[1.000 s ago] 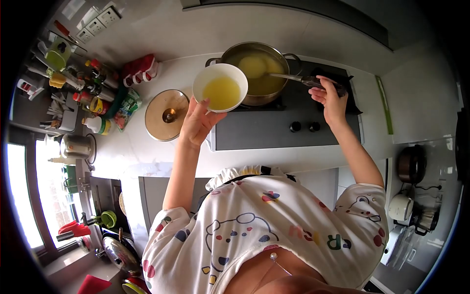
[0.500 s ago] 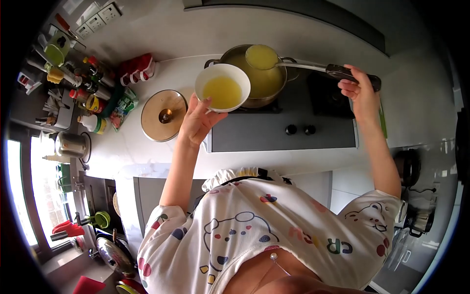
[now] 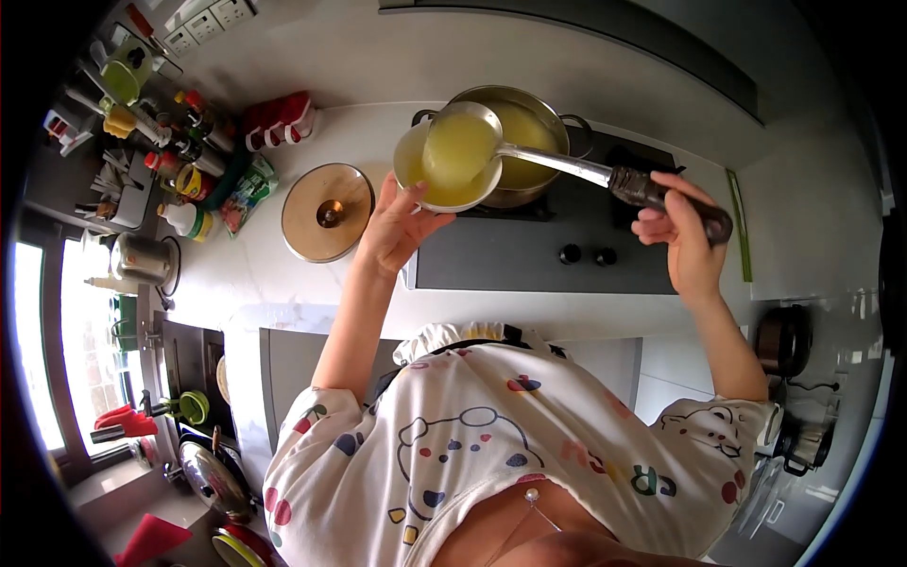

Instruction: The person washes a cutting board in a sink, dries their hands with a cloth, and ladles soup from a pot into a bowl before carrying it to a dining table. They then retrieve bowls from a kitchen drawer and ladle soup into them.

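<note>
My left hand (image 3: 402, 225) grips a white bowl (image 3: 480, 195) by its near rim, beside the pot. Yellow liquid lies in the bowl. A metal ladle (image 3: 557, 164) with a dark handle is in my right hand (image 3: 682, 227), fingers wrapped round the handle. The ladle's head, full of yellow liquid, is over the bowl and hides much of its inside. Behind the bowl, a two-handled metal pot (image 3: 539, 99) of the same yellow liquid stands on the stove (image 3: 491, 255).
A round lid (image 3: 312, 213) with a central knob rests on the counter (image 3: 236, 274) to the left. Bottles and packets crowd the back left, near a red rack (image 3: 279, 121). A kettle (image 3: 142, 258) stands at the far left, above the sink side. Two stove knobs (image 3: 586, 255) face me.
The ladle has moved left and nearer, from above the pot to over the bowl. Its head now tilts toward the bowl. My left hand still holds the bowl in nearly the same place.
</note>
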Available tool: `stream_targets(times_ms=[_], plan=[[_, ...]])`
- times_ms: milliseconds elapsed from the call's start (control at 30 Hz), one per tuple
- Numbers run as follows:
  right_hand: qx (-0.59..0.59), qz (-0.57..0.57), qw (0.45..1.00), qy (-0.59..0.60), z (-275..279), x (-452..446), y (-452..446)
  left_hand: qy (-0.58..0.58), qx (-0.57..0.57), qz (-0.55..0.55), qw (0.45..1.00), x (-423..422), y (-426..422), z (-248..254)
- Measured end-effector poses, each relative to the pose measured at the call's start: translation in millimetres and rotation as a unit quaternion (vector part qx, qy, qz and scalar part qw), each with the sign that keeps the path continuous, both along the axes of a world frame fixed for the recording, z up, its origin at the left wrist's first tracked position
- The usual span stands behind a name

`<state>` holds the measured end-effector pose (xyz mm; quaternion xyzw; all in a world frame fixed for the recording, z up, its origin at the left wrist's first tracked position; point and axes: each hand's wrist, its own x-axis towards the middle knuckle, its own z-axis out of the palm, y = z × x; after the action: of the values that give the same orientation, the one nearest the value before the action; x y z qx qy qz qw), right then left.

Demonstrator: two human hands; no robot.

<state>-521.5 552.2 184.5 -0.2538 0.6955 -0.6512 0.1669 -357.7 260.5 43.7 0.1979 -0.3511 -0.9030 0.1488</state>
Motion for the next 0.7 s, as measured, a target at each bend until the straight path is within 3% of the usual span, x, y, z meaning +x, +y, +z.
stream_targets(times_ms=[133,200,267,367,500,533,600,633,700], plan=[[0.004,0.044,0.981,0.187,3,22,7,0.011,0.002,-0.008,1.000,0,0,-2],[-0.019,0.109,0.912,0.395,2,16,10,0.014,0.006,-0.007,1.000,0,0,0],[-0.010,0.135,0.808,0.574,11,20,10,0.014,0.007,-0.005,1.000,-1,0,2],[0.024,0.171,0.723,0.669,8,28,16,0.014,0.006,-0.004,1.000,-2,1,4],[0.019,0.152,0.756,0.636,-11,30,17,0.009,0.003,0.001,1.000,-3,0,5],[0.008,0.151,0.839,0.523,-10,29,18,0.005,0.000,0.006,1.000,-3,-1,5],[-0.060,0.044,0.955,0.286,-15,27,16,0.004,-0.003,0.012,1.000,-2,-4,5],[-0.073,-0.018,0.986,0.151,-10,26,12,0.003,-0.004,0.013,1.000,-2,-5,4],[-0.019,-0.032,0.988,0.151,-12,0,12,-0.001,-0.017,0.017,1.000,0,-7,5]])
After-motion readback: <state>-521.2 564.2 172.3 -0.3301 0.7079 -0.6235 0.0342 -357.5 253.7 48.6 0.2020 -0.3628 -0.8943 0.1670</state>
